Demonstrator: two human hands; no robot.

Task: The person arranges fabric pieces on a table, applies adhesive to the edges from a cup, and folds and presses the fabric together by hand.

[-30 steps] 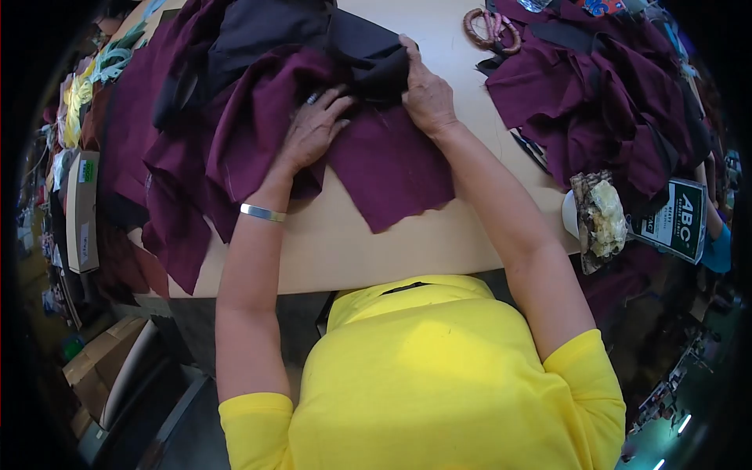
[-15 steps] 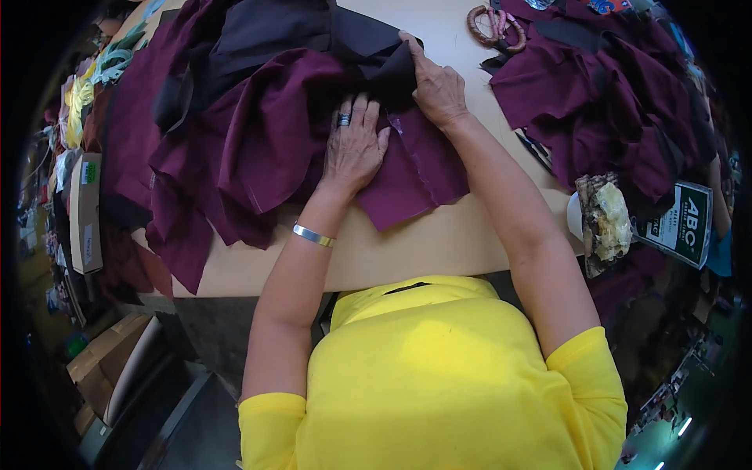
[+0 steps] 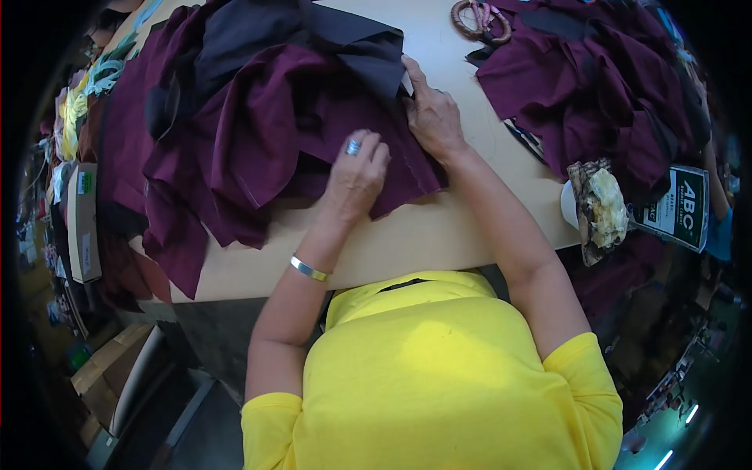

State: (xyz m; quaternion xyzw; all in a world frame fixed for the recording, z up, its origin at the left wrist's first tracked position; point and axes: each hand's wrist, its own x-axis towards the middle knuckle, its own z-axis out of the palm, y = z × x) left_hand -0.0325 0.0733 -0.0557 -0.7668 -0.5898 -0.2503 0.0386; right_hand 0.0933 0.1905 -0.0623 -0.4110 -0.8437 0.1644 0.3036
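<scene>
Maroon fabric pieces (image 3: pixel 262 117) lie heaped on the table, with dark, nearly black cloth (image 3: pixel 258 35) folded over them at the top. My left hand (image 3: pixel 356 176), wearing a ring and a bracelet, is just above the lower edge of the maroon cloth. Its fingers are curled in, and whatever is between them is hidden. By the right edge of the heap, my right hand (image 3: pixel 436 121) touches the cloth near the dark corner. Its index finger is stretched out, with a gap between it and the thumb.
A second maroon and dark cloth pile (image 3: pixel 580 94) lies to the right, below brown and pink rings (image 3: pixel 479 22). At the right table edge are a yellowish, waxy-looking lump (image 3: pixel 607 207) and a green ABC packet (image 3: pixel 680 207). A narrow box (image 3: pixel 84 223) stands at left.
My left hand has lifted from lying flat on the maroon cloth and curled its fingers. The dark corner has moved off my right index finger, and the cloth's lower right edge has shifted up and left.
</scene>
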